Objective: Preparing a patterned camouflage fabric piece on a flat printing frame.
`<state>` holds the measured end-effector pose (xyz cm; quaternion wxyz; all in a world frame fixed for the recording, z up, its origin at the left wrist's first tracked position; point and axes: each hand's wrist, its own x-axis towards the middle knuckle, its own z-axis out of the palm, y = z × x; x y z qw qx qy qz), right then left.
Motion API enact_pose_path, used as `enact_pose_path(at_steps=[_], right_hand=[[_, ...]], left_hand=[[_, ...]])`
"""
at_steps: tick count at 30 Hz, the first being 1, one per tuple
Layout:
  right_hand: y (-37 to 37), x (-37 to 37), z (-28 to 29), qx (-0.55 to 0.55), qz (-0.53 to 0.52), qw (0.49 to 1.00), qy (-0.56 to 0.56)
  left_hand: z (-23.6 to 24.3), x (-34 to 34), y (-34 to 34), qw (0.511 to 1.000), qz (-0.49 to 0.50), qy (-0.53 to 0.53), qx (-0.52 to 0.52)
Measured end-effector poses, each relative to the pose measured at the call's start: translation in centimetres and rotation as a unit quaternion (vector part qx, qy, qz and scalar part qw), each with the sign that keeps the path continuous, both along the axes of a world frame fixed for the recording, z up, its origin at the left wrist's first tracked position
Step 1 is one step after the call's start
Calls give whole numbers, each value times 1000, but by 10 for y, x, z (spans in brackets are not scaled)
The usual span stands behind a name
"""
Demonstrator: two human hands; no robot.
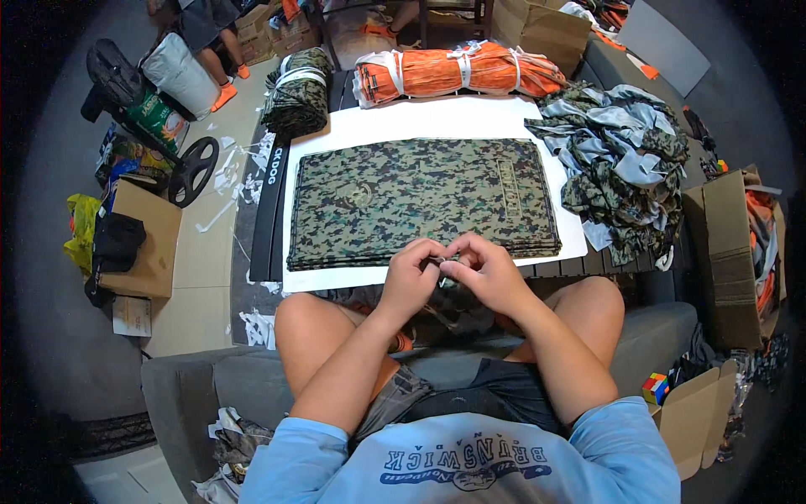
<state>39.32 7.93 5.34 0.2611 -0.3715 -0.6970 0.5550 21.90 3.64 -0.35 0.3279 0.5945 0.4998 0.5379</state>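
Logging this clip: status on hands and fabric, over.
Left hand and right hand together, pinching a small dark item, unclear. Camouflage stack flat ahead. Nothing between.

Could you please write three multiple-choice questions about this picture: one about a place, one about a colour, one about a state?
1. Where does the flat camouflage stack lie?
A. on the white sheet
B. on the floor
C. inside a cardboard box

2. What colour is the tied bundle behind the sheet?
A. blue
B. orange
C. yellow

3. How are the left hand and the right hand?
A. far apart
B. flat on the stack
C. together, pinching a small item

Answers:
1 A: white margin shows around the stack.
2 B: the fabric is orange with white ties.
3 C: the fingertips meet in front of the stack's near edge.
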Motion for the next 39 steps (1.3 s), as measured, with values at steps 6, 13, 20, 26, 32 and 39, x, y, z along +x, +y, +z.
enact_pose_path(at_steps=[6, 13, 20, 26, 32, 39], right_hand=[[3, 5, 15, -197, -39, 965, 168], [8, 4, 27, -223, -50, 956, 184], [-7, 10, 20, -86, -21, 992, 95], [-41, 18, 37, 22, -9, 999, 27], [-101, 21, 64, 150, 10, 981, -122], [-145, 28, 51, 176, 3, 981, -82]], left_hand=[[15, 5, -1, 998, 53, 46, 0], [38, 14, -10, 999, 30, -15, 8], [45, 8, -27, 999, 6, 46, -6], [58, 15, -67, 993, 30, 116, 23], [72, 16, -116, 993, 8, 106, 49], [75, 26, -156, 998, -19, -61, 3]])
